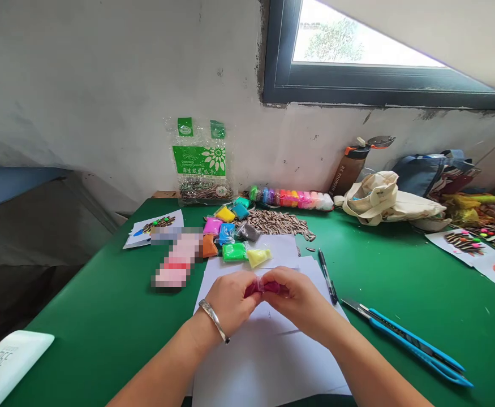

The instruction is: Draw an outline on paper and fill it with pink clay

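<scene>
Between my two hands is a small clear packet of magenta modelling clay (268,287), partly hidden by my fingers. My left hand (231,297), with a silver bangle at the wrist, pinches one side of it. The other side is gripped by my right hand (296,294), whose fingertips nearly meet the left ones. Both hands are over white paper sheets (268,362). Just beyond them lie a pale yellow clay packet (259,257) and a bright green one (234,252), with several other coloured packets behind.
A heap of sunflower seeds (272,222) lies at the back, near a seed bag (202,169) and a row of coloured clay (293,198). To the right are a pen (327,276), a blue craft knife (412,339) and a cloth bag (378,198). A white device (12,362) sits front left.
</scene>
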Available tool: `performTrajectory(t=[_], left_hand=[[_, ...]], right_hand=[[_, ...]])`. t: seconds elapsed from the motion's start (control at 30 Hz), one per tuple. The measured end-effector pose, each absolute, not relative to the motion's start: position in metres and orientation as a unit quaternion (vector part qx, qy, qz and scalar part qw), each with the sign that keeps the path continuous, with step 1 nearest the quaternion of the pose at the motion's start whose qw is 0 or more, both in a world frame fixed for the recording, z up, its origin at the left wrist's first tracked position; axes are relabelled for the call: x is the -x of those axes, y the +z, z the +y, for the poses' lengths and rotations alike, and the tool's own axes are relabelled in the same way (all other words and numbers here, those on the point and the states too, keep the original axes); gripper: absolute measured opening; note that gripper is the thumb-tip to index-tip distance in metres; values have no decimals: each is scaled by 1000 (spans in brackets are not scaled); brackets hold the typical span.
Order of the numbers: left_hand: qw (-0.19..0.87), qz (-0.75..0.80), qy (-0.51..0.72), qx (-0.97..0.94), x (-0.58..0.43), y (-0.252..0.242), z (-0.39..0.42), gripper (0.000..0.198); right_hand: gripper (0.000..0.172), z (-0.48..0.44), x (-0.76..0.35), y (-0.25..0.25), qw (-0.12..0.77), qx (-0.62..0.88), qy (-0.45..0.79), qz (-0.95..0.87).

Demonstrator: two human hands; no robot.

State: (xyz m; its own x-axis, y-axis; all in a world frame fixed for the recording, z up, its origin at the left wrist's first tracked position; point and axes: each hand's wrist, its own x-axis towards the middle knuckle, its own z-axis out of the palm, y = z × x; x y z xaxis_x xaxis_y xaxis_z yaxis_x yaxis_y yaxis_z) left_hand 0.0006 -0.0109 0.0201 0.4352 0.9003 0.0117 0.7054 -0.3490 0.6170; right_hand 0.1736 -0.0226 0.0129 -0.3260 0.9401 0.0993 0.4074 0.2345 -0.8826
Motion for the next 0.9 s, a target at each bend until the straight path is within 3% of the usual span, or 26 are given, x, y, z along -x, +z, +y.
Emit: performTrajectory(t=[0.13,0.37,0.57,0.83,0.9], left_hand=[[279,489,178,-807,-3,17,-10,16],[306,480,213,-794,-10,15,-12,24],[417,500,298,-698,-8,21,-10,20],[474,567,377,-558,11,20,9,40],[497,558,392,-537,12,17,11,47]], right_hand=[[16,-23,-173,14,322,484,344,-738],[13,-20,-178,15,319,498,436,-678],[4,-14,-184,20,385,416,663,-490],[34,-5,-195,23,507,362,727,-290],[25,-4,-194,20,495,374,727,-294]])
